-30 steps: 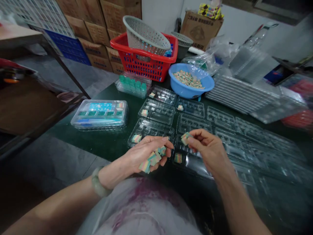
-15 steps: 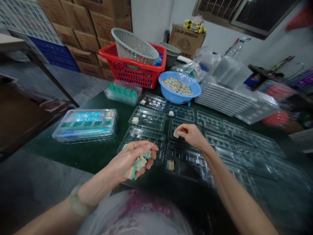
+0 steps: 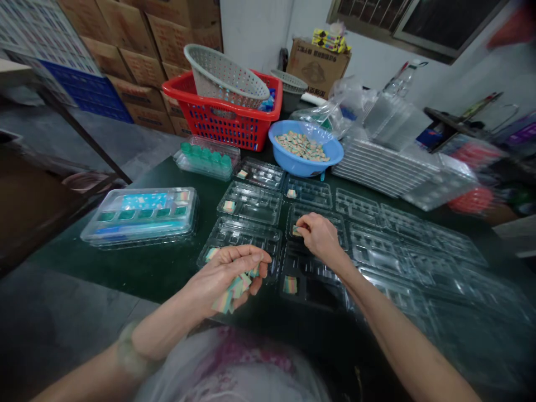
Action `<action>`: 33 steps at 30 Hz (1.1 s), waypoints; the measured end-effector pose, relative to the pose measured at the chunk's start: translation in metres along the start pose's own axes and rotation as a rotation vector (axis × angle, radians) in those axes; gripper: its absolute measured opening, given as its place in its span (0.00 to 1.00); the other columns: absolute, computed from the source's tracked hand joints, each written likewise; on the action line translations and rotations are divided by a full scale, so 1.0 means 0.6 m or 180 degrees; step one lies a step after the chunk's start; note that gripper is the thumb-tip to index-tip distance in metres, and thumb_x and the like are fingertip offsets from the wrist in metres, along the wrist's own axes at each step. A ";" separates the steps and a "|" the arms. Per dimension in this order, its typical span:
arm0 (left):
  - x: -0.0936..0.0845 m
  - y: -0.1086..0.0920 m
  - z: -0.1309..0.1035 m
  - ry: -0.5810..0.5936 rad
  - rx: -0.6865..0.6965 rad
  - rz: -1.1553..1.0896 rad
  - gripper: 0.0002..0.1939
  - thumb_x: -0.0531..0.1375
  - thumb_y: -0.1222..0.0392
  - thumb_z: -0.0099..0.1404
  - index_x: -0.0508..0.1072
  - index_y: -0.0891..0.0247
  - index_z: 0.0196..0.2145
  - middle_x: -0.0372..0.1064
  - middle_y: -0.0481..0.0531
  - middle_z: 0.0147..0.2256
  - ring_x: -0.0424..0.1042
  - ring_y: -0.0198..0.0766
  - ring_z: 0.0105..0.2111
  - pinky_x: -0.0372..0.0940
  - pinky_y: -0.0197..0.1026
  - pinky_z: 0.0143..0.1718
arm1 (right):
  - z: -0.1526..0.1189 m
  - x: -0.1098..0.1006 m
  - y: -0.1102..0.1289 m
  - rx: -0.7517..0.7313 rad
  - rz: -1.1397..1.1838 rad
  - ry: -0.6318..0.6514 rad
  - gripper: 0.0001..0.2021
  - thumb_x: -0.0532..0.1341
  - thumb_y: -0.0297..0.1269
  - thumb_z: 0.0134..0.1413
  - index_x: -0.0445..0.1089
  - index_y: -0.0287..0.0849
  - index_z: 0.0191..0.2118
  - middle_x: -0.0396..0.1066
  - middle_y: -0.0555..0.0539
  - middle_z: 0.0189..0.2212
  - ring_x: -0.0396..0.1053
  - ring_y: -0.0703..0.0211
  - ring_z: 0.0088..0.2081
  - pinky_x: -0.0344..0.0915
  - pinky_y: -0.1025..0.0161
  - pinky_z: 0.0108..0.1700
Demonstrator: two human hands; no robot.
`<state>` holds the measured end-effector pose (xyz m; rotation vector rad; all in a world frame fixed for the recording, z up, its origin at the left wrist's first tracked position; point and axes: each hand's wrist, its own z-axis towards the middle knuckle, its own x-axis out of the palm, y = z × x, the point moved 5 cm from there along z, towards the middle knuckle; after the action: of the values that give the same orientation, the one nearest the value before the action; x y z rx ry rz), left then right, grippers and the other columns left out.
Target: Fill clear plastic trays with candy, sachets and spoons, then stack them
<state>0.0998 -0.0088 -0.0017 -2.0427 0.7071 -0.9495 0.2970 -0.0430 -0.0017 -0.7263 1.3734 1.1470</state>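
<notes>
My left hand (image 3: pixel 228 273) is curled round several striped pastel pieces (image 3: pixel 234 290), palm turned inward, above the front edge of a clear tray (image 3: pixel 247 231). Over another clear tray (image 3: pixel 307 209), the fingers of my right hand (image 3: pixel 320 234) pinch down at a striped piece (image 3: pixel 296 230) in its left compartment. In the nearest tray (image 3: pixel 314 259), a striped piece (image 3: pixel 290 285) lies at the left. Light pieces also sit in the left compartments of the trays further back, such as one piece (image 3: pixel 229 206) behind my left hand.
A blue bowl (image 3: pixel 278 156) of striped pieces stands at the back, beside a red basket (image 3: pixel 221 114). Filled, closed cases (image 3: pixel 142 215) lie at the left. Stacked clear trays (image 3: pixel 385 167) stand back right, and more trays (image 3: pixel 368 245) cover the right side.
My right hand has moved slightly left and down into the tray compartment with its piece. My left hand has barely moved, and the view has shifted a little.
</notes>
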 end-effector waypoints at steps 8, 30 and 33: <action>0.004 0.002 -0.004 0.0031 -0.0020 0.0010 0.11 0.58 0.55 0.58 0.69 0.66 0.34 0.61 0.50 0.29 0.62 0.30 0.21 0.51 0.28 0.11 | -0.003 0.006 0.017 -0.0012 -0.0721 0.0026 0.09 0.51 0.29 0.56 0.68 0.43 0.36 0.68 0.46 0.33 0.62 0.56 0.38 0.53 0.63 0.34; -0.088 -0.070 -0.036 -0.0527 0.0853 -0.0495 0.08 0.57 0.60 0.59 0.71 0.68 0.34 0.65 0.52 0.25 0.65 0.32 0.20 0.56 0.27 0.10 | -0.003 -0.031 0.028 -0.0332 0.0005 0.0103 0.11 0.53 0.31 0.54 0.70 0.41 0.41 0.72 0.45 0.36 0.68 0.57 0.39 0.58 0.64 0.39; -0.103 -0.074 -0.048 -0.0675 0.1017 -0.0537 0.08 0.57 0.62 0.59 0.71 0.69 0.35 0.66 0.53 0.28 0.66 0.32 0.22 0.58 0.28 0.11 | -0.035 -0.037 0.092 -0.0902 0.0547 0.0162 0.09 0.54 0.33 0.56 0.71 0.44 0.39 0.70 0.48 0.35 0.67 0.61 0.36 0.59 0.66 0.37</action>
<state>0.0481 0.0491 0.0230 -1.9000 0.2541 -0.8606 0.2420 -0.0485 0.0291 -0.8551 1.3499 1.4885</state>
